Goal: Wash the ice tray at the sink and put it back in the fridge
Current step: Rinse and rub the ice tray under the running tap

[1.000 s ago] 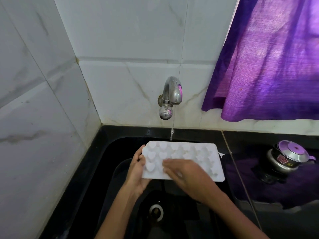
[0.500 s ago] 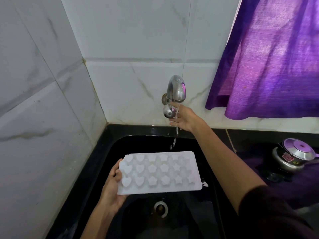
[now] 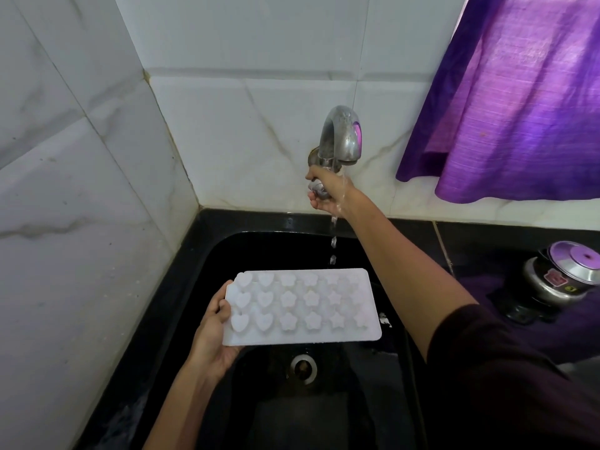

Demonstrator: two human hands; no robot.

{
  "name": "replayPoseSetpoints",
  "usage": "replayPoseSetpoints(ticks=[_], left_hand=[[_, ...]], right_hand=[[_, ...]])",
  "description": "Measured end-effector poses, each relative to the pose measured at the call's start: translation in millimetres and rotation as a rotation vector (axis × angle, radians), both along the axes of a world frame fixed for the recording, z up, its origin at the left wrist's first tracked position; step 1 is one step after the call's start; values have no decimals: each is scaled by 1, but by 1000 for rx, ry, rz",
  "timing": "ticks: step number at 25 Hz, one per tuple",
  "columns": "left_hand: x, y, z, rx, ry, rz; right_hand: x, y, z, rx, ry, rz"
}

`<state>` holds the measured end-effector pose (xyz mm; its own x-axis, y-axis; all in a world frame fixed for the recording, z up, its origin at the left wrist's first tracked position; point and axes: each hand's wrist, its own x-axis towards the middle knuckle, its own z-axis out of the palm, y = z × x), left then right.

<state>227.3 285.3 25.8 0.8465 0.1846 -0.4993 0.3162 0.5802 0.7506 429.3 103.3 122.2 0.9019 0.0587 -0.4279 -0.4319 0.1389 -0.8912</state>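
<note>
A white ice tray [image 3: 302, 306] with heart, flower and star moulds is held flat over the black sink [image 3: 201, 287], bumps facing up. My left hand [image 3: 212, 332] grips its left end from below. My right hand [image 3: 328, 191] is raised to the wall tap [image 3: 341, 138] and its fingers wrap the round tap knob under the spout. A thin broken stream of water falls from the spout past my right wrist, landing behind the tray's far edge. The sink drain [image 3: 303, 368] shows just below the tray.
White marble tiles cover the back and left walls. A purple curtain [image 3: 506, 102] hangs at the upper right. A small steel pressure cooker [image 3: 561, 277] stands on the black counter to the right of the sink.
My right hand left the tray, rose to the tap and closed around the knob. The tray came toward me, away from the stream, held by my left hand alone. The water has thinned to drops.
</note>
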Motion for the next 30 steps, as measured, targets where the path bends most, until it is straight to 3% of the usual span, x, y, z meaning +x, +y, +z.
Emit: replayPoseSetpoints(ticks=[4, 7, 10, 14, 27, 30], left_hand=[[-1, -1, -3, 143, -71, -86], [-1, -5, -6, 272, -112, -117], [0, -7, -8, 268, -101, -101], [-1, -1, -9, 265, -107, -109], [0, -6, -9, 258, -134, -95], [1, -4, -10, 261, -165, -96]], right_hand=[[-4, -12, -1, 4, 2, 69], [-5, -26, -6, 138, 35, 121], [-5, -26, -2, 243, 51, 70], [-5, -17, 2, 236, 30, 28], [-13, -13, 14, 98, -3, 78], [-28, -40, 4, -209, -32, 148]])
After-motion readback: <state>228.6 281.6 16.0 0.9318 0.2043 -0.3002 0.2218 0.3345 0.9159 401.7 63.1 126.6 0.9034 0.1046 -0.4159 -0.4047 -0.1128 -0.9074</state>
